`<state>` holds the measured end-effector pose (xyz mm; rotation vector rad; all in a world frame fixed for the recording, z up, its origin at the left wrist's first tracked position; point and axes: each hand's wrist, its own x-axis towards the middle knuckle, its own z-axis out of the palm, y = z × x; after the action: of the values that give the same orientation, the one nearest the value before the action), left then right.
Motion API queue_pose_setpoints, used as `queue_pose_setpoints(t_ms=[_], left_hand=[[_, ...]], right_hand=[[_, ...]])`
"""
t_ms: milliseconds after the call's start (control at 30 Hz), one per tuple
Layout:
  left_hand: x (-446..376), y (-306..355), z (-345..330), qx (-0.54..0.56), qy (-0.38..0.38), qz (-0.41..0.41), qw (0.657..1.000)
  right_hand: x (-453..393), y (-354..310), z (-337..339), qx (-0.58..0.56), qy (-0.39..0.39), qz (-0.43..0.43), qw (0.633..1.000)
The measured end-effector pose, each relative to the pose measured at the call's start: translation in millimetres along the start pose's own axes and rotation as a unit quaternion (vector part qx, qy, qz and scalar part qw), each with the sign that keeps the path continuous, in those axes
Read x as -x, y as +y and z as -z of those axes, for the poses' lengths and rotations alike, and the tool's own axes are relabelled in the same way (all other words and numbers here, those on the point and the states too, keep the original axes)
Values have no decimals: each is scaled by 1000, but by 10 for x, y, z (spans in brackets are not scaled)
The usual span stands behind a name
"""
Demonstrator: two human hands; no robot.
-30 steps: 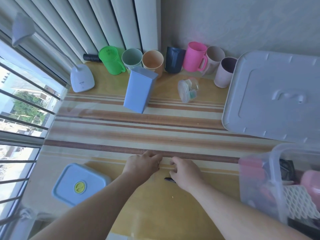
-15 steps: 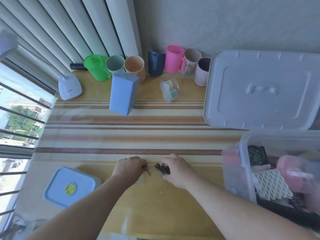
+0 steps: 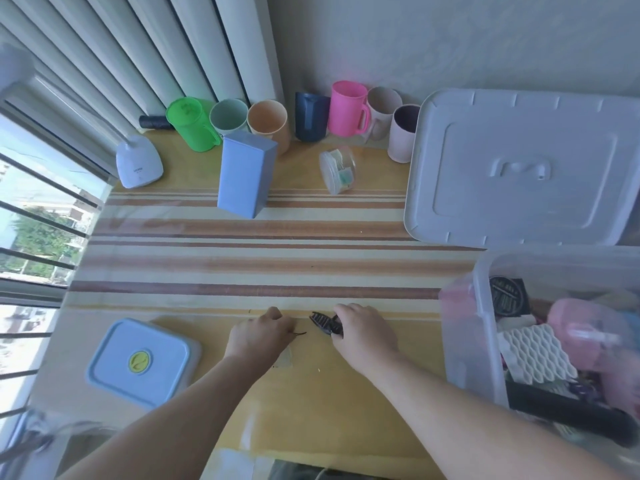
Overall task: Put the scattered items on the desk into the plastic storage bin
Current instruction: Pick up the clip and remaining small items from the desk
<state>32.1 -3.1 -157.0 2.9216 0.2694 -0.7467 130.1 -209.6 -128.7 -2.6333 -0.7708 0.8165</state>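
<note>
Hair clip (image 3: 323, 322), dark and toothed, sits at six o'clock on the worktop (image 3: 242, 265), pinched by the right hand (image 3: 363, 332), whose shallow grip could drop it short of the storage bin (image 3: 481, 292) at three o'clock, while the left hand (image 3: 258, 336) pinches a small dark hairpin (image 3: 300, 333).

The desk (image 3: 242, 393) is yellow with brown and cream stripes. The hair clip (image 3: 323, 323) is black. The storage bin (image 3: 464, 341) is clear; its lid (image 3: 519, 168) is pale grey. The lunch box (image 3: 142, 363) is light blue with 1 yellow disc. The upright box (image 3: 246, 173) is blue. Mugs: 1 green (image 3: 190, 128), 1 navy (image 3: 310, 116), 1 pink (image 3: 346, 107).
</note>
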Motion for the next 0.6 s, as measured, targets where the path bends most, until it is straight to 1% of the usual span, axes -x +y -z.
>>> queue_pose_setpoints(t_ms=[67, 133, 200, 267, 300, 367, 433, 467, 500, 533, 600], left_hand=[[35, 37, 76, 44, 14, -2, 999], [47, 143, 255, 102, 41, -20, 994], [32, 312, 561, 179, 102, -29, 978], [4, 546, 948, 256, 186, -26, 948], [-8, 689, 1151, 285, 219, -28, 933], [-16, 1044, 1543, 333, 253, -46, 907], [3, 1482, 1848, 358, 276, -90, 888], [30, 1731, 1951, 356, 284, -115, 883], [62, 1992, 2019, 351, 286, -141, 880], [102, 2295, 2043, 343, 279, -170, 881], [158, 2750, 1985, 315, 229, -222, 894]], right_hand=[[6, -3, 76, 3, 3, -12, 1000], [38, -33, 237, -30, 22, -1, 999], [105, -107, 531, -86, 62, 23, 994], [239, -148, 955, -129, 139, 50, 981], [334, -116, 1185, -131, 190, 62, 971], [575, 101, 1654, -107, 289, 75, 948], [852, 514, 2078, -97, 349, 69, 930], [1012, 776, 2240, -96, 355, 59, 928], [1171, 1064, 2359, -94, 347, 43, 932], [1363, 1381, 2429, -89, 326, 22, 941], [1654, 1877, 2398, -84, 255, -12, 963]])
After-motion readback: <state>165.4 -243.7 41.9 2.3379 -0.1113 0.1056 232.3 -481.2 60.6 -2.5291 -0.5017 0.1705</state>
